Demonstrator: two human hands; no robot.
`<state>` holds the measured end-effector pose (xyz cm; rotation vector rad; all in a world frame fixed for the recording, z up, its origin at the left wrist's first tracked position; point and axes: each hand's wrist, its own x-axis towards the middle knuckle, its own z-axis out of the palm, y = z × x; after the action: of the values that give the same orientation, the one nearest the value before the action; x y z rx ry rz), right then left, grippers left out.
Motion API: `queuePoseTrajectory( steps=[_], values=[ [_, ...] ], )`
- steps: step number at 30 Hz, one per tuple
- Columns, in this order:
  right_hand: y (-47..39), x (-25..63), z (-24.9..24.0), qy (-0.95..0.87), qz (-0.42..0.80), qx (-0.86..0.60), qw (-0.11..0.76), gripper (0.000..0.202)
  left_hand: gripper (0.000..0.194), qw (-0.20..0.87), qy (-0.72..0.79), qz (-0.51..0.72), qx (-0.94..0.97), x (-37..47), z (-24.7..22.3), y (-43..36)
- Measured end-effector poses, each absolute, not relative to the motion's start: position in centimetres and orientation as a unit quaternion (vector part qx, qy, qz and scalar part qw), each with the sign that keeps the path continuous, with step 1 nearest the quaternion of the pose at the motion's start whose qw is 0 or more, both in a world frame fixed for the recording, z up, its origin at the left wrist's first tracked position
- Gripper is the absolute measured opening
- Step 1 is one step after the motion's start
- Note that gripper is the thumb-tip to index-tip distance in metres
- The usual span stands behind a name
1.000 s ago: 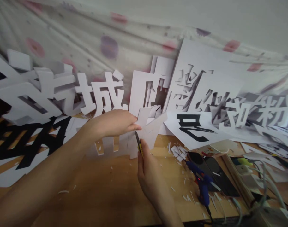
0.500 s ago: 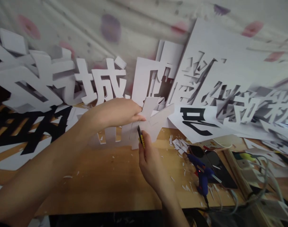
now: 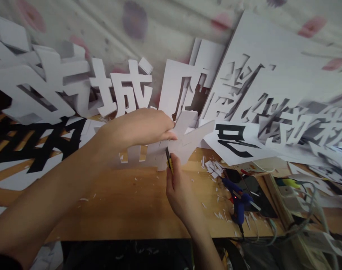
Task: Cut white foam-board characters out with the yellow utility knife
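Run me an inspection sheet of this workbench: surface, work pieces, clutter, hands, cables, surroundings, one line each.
Surface: wooden tabletop, strewn with small white slivers.
Work pieces: white cut-out piece under the hands; white cut-out characters standing behind.
Clutter: scrap pile; blue glue gun, red light showing, beside dark flat devices.
Hands: left hand on the piece; right hand gripping a yellow-and-black craft knife, blade exposed; blade contact unclear.
Cables: dark cord from the glue gun; pale cables tangled at right.
Surroundings: flower-patterned cloth behind; other people, nothing seen.
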<state>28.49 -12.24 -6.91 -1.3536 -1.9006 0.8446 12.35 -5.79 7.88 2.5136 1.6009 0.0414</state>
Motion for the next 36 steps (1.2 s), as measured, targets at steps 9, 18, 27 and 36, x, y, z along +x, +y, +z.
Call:
queuePoseTrajectory(
  steps=[9,18,27,36],
  values=[
    [-12.1,28.5,-8.1,-0.731,0.317,-0.510,0.323,0.049,0.045,0.068,0.526,0.029,0.847,12.5,8.1,-6.2],
    [-12.0,28.5,-9.3,-0.731,0.315,-0.514,0.320,0.050,0.044,0.081,0.559,-0.001,0.825,12.5,7.9,-5.4],
    [-12.0,28.6,-11.2,-0.747,0.267,-0.520,0.317,0.052,0.040,0.092,0.569,0.000,0.817,12.6,8.0,-5.5],
    [-12.1,28.5,-11.6,-0.752,0.267,-0.523,0.298,0.054,0.044,0.068,0.555,-0.010,0.829,12.1,7.6,-4.9]
  ],
)
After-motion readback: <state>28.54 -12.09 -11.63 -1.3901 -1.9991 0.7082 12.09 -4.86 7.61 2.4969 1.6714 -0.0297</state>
